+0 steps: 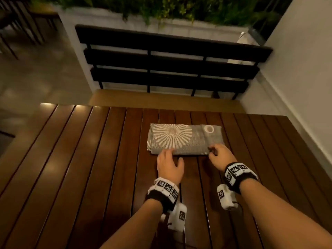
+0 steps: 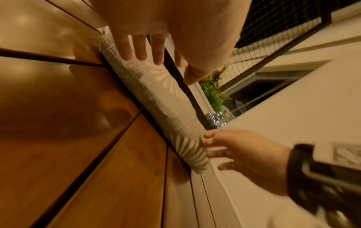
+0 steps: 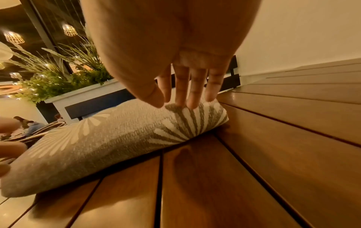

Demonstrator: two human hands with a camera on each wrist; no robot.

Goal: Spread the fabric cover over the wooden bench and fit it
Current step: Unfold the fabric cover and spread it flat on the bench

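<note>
While the left hand [image 1: 169,163] lies flat, fingers straight, its tips touch the near edge of the folded cover [image 1: 185,139]; the right hand [image 1: 218,155] has straight fingers pressing the cover's near right corner. That cover sits as a flat grey bundle with white sunbursts on the slatted bench [image 1: 89,168], long axis running left to right across the slats. Beyond stands a dark slatted backrest [image 1: 170,69], then a white planter [image 1: 111,17]; a wall [image 1: 305,60] rises at right.
</note>
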